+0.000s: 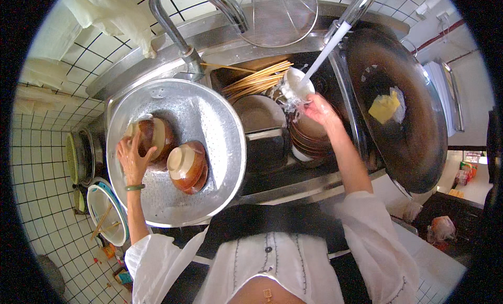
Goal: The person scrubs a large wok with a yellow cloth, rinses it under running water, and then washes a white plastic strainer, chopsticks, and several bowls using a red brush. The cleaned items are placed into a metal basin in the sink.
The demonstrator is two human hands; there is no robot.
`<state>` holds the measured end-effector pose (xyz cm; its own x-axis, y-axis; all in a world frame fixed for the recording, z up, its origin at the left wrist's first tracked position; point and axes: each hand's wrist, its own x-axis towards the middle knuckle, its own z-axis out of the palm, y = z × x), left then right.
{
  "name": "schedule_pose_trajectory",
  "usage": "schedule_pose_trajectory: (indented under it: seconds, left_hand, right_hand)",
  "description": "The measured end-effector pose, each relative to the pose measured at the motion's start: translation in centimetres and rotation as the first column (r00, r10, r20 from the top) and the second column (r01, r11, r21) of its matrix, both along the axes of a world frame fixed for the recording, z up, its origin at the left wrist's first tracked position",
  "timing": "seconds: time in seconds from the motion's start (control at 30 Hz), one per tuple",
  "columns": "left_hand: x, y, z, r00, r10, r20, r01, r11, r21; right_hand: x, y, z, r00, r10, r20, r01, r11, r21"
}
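Note:
On the left, my left hand (135, 154) touches a brown-and-cream glazed bowl (159, 137) among upside-down bowls in a large perforated metal colander (220, 182). A second group of nested bowls (188, 166) lies beside them. My right hand (320, 109) holds a white bowl (295, 83) under running water from the right faucet (334, 36), and water splashes over its rim. Below that hand, a stack of brown bowls (312, 141) stands in the sink. Wooden chopsticks (257, 80) lie in the sink behind a large round dish (257, 113).
A large dark wok (408, 143) with a yellow cloth (384, 107) in it leans at the right. A second faucet (188, 54) rises behind the colander, and a wire mesh strainer (281, 17) stands against the tiled wall. A white basin (100, 213) is at the lower left.

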<state>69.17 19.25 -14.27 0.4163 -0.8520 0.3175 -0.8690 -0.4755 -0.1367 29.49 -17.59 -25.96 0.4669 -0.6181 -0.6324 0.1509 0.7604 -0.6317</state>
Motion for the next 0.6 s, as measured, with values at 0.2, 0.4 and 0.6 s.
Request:
schedule_pose_trajectory:
  seconds: [0.2,0.4,0.6]
  left_hand:
    - [-8.6,-10.0,0.3,0.417,-0.344,-0.842,-0.114,0.899,-0.423]
    - [-22.4,-25.8,-6.8,-0.549,-0.086,-0.831,-0.159,0.987,0.004]
    - [-24.7,-32.5,-10.9,-0.612,-0.189,-0.768,-0.071,0.980,-0.184]
  right_hand:
    - [2.7,1.7,0.8,0.987,-0.156,0.034,0.159,0.967,-0.199]
    - [2.2,1.5,5.0,0.998,-0.039,-0.053,0.010,0.887,-0.462]
    - [0.0,1.2,2.5,0.961,-0.228,-0.158,0.119,0.854,-0.507]
